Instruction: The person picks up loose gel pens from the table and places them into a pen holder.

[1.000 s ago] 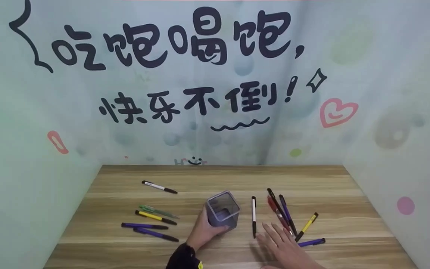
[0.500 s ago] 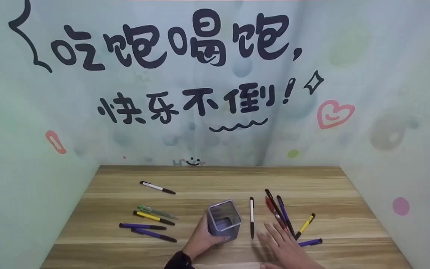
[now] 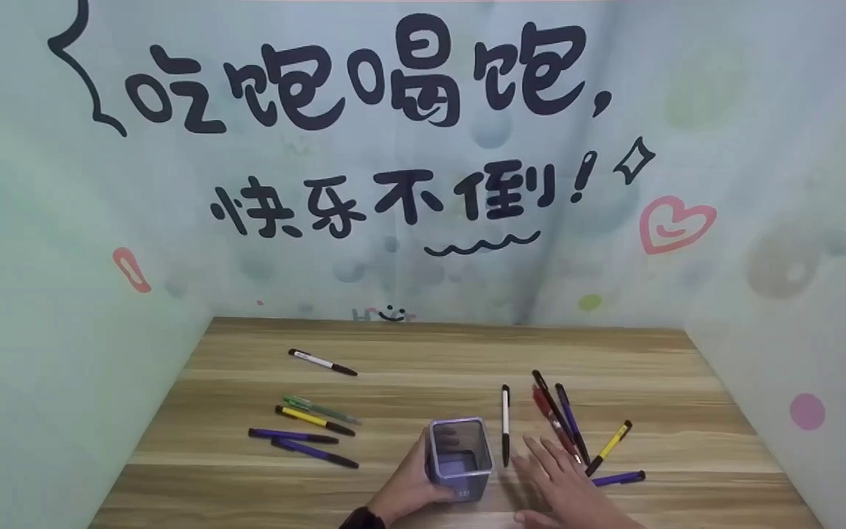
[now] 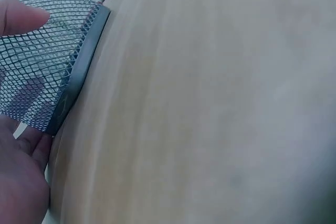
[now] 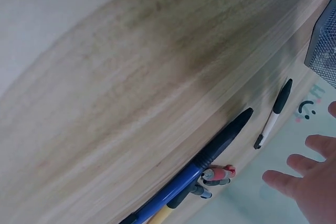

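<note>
My left hand point(image 3: 410, 481) grips a square mesh pen holder point(image 3: 461, 485) from its left side, thumb across the near face. The holder's top faces up, and no pens show inside. In the left wrist view, the holder's mesh wall point(image 4: 47, 61) and dark base edge lie close along the wood, with my left thumb point(image 4: 23, 18) over the mesh. To the right, my right hand point(image 3: 566, 485) holds nothing, its fingers spread and fairly straight. A white pen with black ends point(image 3: 506, 426) lies between holder and right hand; the right wrist view also shows this white pen point(image 5: 270, 121).
On the left lie a white pen point(image 3: 322, 361), a green pen point(image 3: 320, 410), a yellow pen point(image 3: 314, 420) and two blue pens point(image 3: 313, 452). Beyond my right hand are black, red and blue pens point(image 3: 572, 422), another yellow pen point(image 3: 610, 444) and a blue pen point(image 3: 620, 478).
My left hand has brought the pen holder nearer to me and slightly right. The right hand keeps its place beside the white pen. The head view has shifted slightly.
</note>
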Demonstrator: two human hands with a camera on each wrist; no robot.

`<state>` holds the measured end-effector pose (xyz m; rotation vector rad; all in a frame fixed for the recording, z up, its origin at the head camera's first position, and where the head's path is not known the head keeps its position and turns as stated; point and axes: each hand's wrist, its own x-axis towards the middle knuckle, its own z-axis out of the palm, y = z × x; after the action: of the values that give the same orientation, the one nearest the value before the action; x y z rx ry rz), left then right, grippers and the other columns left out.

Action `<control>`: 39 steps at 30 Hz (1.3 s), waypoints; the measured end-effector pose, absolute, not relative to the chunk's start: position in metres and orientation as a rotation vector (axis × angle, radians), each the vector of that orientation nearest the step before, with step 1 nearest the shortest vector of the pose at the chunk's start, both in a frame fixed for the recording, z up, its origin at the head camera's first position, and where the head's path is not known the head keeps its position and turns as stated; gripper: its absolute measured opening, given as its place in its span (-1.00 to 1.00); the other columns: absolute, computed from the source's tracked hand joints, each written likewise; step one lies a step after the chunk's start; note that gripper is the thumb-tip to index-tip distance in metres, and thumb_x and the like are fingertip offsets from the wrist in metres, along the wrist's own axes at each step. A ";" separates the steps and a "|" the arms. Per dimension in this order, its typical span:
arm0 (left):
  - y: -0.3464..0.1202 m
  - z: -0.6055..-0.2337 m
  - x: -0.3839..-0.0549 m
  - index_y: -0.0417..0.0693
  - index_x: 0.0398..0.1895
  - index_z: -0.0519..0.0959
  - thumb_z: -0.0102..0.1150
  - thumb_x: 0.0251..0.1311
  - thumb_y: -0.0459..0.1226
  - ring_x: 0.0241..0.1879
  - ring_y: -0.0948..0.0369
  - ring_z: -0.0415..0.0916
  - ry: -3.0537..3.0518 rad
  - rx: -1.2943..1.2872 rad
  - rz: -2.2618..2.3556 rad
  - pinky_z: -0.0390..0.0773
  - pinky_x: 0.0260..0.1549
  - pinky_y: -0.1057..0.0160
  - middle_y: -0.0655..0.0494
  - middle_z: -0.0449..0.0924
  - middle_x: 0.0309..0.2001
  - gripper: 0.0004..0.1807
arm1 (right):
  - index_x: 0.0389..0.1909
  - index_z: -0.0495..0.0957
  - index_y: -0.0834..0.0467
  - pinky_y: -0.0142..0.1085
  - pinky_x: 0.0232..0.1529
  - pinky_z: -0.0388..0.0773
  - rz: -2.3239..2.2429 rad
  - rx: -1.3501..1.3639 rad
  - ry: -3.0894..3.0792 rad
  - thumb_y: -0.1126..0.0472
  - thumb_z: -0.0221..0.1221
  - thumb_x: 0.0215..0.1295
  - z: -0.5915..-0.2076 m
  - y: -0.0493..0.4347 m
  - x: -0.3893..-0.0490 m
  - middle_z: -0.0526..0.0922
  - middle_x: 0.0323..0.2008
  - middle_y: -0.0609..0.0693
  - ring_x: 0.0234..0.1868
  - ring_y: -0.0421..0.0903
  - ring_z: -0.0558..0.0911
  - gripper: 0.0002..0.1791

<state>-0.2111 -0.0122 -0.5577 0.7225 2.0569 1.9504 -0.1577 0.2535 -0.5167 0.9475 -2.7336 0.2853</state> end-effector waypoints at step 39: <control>-0.015 -0.557 -0.200 -0.12 0.28 0.17 0.22 -0.39 -0.59 0.13 -0.08 0.30 1.792 0.841 2.012 0.17 0.22 0.18 -0.26 0.36 0.15 -0.04 | -0.08 0.29 0.57 -0.10 -0.36 0.54 0.968 -0.162 -2.898 0.51 0.11 -0.11 -0.521 0.190 -0.250 0.45 -0.35 0.33 -0.37 0.12 0.52 -0.53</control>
<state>-0.2001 -0.0147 -0.5571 0.8408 1.7925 2.0123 -0.2497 0.1898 -0.5207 -0.1616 -2.8984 0.9680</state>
